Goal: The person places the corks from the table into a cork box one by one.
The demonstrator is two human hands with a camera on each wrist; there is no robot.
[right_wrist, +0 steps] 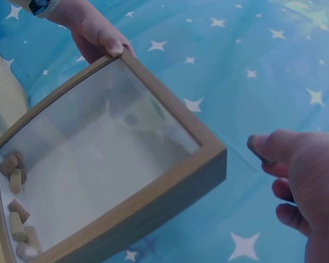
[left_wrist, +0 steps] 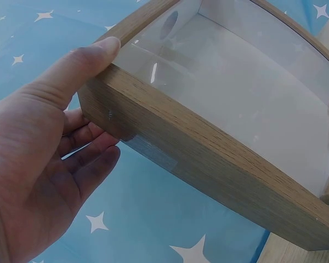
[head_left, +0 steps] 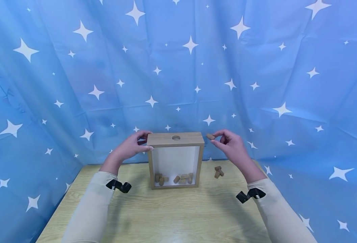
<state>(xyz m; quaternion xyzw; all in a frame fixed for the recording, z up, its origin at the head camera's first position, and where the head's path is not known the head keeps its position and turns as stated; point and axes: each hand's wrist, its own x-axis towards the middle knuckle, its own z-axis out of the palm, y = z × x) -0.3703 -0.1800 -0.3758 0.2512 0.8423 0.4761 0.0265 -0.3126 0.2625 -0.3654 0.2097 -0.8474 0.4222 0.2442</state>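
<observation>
A shadow-box frame (head_left: 163, 139) with wooden sides and a clear front stands upright on the table, a round hole (head_left: 176, 138) in its top. Several wine corks (head_left: 183, 179) lie at the bottom inside it. My left hand (head_left: 131, 145) grips the box's upper left corner; in the left wrist view the thumb (left_wrist: 93, 60) lies over the front edge and the fingers are behind. Just right of the box's top, my right hand (head_left: 232, 145) pinches a wine cork (head_left: 210, 136) between thumb and fingertips, apart from the box. In the right wrist view the fingers mostly hide that cork.
A small group of loose corks (head_left: 217, 173) lies on the wooden table (head_left: 172, 216), right of the box. Behind the table hangs a blue curtain (head_left: 178, 77) with white stars, and it also runs along both sides.
</observation>
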